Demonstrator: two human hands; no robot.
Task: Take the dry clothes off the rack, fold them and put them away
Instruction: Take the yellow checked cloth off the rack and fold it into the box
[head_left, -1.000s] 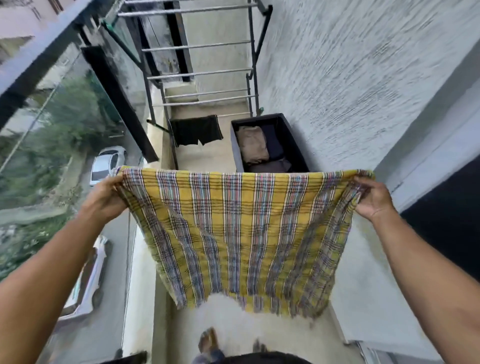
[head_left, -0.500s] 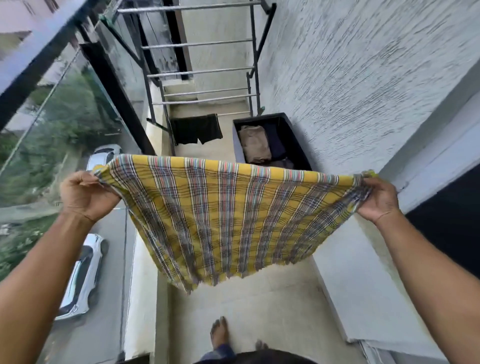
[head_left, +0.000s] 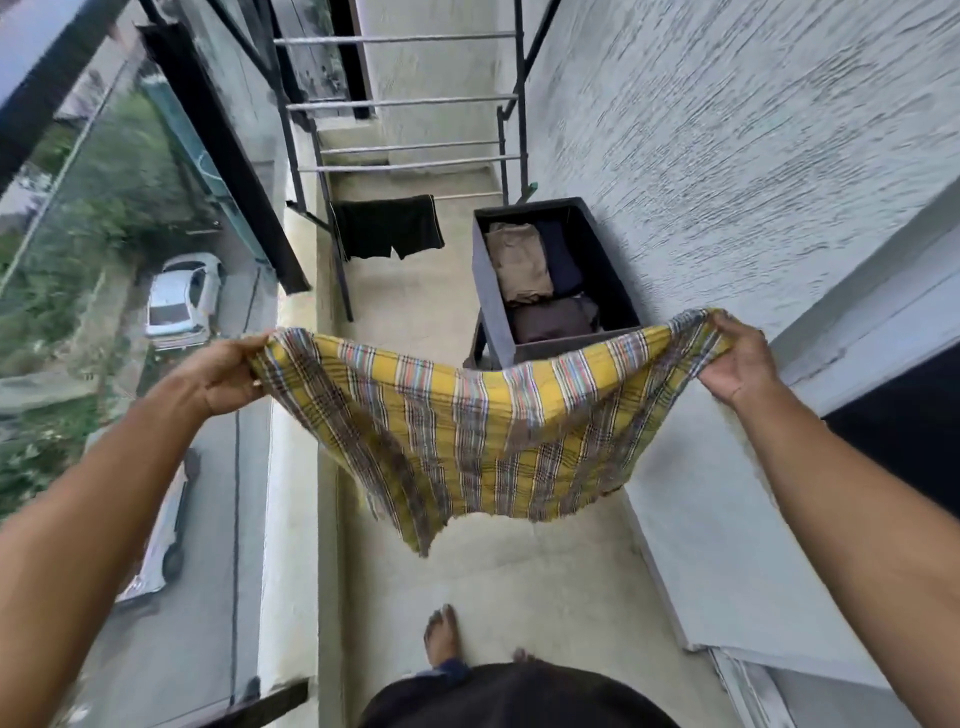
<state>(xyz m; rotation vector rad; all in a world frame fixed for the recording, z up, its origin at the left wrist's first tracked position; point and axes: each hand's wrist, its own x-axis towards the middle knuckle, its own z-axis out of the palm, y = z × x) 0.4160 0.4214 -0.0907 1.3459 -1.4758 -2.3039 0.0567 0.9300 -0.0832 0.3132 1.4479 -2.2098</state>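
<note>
pinching opposite top corners, left grip (head_left: 223, 371) and right grip (head_left: 737, 364) hold checked cloth (head_left: 493, 431) sagging above floor (head_left: 545, 582).

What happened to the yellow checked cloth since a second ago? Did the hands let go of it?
No. The cloth hung flat and taut; now its top edge sags in the middle and its bottom edge has swung up. The left hand and right hand kept their grip on the top corners. The black garment on the rack and the folded clothes in the box stayed put.
</note>
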